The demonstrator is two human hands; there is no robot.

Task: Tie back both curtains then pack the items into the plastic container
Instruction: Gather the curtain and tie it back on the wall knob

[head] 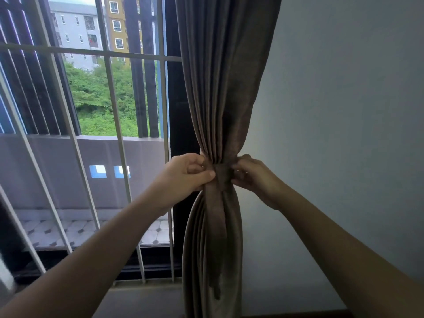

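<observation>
Where the curtain (220, 88) bunches, left hand (185, 174) and right hand (254, 177) pinch its tieback (221, 177).

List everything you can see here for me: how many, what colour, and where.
curtain: one, brown, hanging right of the window, gathered at its middle
tie-back band: one, brown, wrapped round the curtain's gathered middle
window bars: several, white, across the window at left
wall: one, pale grey, right
balcony parapet: one, grey, outside behind the bars
trees: many, green, beyond the balcony
buildings: two, grey and yellow, far outside, top left
left hand: one, grips the band's left side
right hand: one, pinches the band's right side
</observation>
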